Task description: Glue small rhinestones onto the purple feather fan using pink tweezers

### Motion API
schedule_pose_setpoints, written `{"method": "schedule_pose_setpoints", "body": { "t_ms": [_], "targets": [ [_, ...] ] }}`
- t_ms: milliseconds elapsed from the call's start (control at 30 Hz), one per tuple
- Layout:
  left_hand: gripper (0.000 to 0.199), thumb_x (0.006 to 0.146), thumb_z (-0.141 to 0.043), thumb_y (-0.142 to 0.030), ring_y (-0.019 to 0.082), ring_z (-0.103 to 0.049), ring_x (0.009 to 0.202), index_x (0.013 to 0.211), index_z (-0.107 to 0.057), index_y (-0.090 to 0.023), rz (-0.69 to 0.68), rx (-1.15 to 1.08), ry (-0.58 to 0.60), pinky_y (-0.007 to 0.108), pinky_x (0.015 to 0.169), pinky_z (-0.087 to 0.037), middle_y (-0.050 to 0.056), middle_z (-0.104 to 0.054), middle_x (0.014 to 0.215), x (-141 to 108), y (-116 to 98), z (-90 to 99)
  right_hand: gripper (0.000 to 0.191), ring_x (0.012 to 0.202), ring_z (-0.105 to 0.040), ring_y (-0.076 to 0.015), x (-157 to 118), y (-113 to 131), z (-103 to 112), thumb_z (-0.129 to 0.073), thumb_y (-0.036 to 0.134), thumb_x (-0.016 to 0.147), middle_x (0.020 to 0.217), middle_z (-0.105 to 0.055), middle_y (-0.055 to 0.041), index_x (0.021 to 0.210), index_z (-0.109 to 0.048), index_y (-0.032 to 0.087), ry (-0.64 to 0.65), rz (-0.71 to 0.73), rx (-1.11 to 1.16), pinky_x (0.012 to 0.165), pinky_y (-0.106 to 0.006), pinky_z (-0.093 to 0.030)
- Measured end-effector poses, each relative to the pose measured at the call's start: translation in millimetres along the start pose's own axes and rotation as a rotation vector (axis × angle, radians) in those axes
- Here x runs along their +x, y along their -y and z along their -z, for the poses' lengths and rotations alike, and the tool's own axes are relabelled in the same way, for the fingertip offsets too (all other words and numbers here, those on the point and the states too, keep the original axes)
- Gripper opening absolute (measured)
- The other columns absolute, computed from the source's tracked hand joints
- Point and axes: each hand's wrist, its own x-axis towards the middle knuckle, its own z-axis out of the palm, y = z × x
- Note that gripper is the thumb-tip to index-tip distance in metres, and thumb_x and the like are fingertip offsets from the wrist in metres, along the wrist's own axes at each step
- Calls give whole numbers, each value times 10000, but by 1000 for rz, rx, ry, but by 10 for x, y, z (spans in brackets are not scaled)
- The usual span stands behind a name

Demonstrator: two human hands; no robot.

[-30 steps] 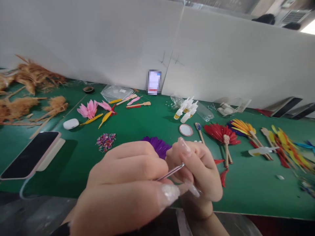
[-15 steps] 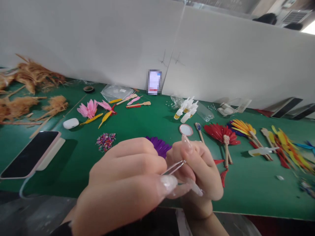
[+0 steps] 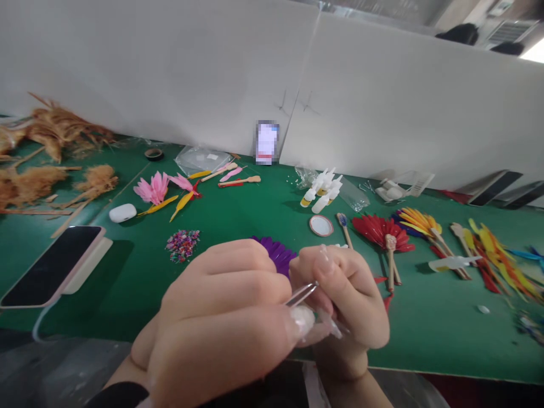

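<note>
My left hand (image 3: 229, 311) is closed around a pair of clear-looking tweezers (image 3: 301, 296), gripping them between thumb and curled fingers. The tweezer tips touch or nearly touch the fingers of my right hand (image 3: 344, 294). That right hand is closed, thumb against the curled fingers; anything pinched there is too small or hidden to name. A fan of purple petal-like pieces (image 3: 276, 255) lies behind the hands, partly covered by them. Left of it is a pile of small multicoloured beads (image 3: 182, 245).
White dropper bottles (image 3: 325, 190) stand behind a round white lid (image 3: 321, 225). Red feather-like pieces on a stick (image 3: 380, 229) and yellow ones (image 3: 419, 220) lie right. Pink pieces (image 3: 153, 188), an earbud case (image 3: 123, 213), a phone (image 3: 55, 266) and brown fibres (image 3: 63, 130) are left.
My left hand has shifted slightly right, towards my right hand, with the tweezers still held. Both hands stay closed, and the items on the table look unmoved.
</note>
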Motion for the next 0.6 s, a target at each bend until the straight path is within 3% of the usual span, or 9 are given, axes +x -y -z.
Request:
{"method": "schedule_pose_setpoints", "body": {
  "t_ms": [133, 267, 433, 600],
  "targets": [
    [184, 790, -646, -170, 184, -639, 566, 788, -674, -351, -35, -17, 36, 374, 601, -635, -78, -693, 626, 116, 12, -14, 547, 399, -296, -82, 24, 22, 13, -458, 516, 1038, 465, -342, 53, 581, -408, 218, 24, 5, -53, 389, -270, -229],
    [280, 753, -637, -81, 180, -670, 618, 833, -689, -344, -66, 3, 198, 363, 680, -650, -80, -738, 709, 225, -18, 71, 578, 400, -297, -79, 39, 54, 11, -471, 549, 1027, 451, -355, 50, 561, -394, 216, 9, -7, -114, 396, -265, -230],
    [290, 763, -515, -2, 102, -617, 538, 806, -608, -273, -223, -67, 160, 216, 523, -560, -98, -656, 619, 285, -2, 34, 577, 405, -323, -79, 35, 70, 23, -458, 522, 1044, 447, -358, 47, 560, -404, 212, 17, 24, -154, 410, -263, -248],
    [261, 810, -476, -5, 102, -633, 545, 806, -554, -254, -296, 14, 97, 235, 554, -566, -100, -666, 626, 281, -2, -29, 544, 393, -364, -84, 19, 24, 45, -404, 465, 1072, 443, -381, 47, 592, -434, 211, 9, 80, -155, 403, -258, -257]
  ]
}}
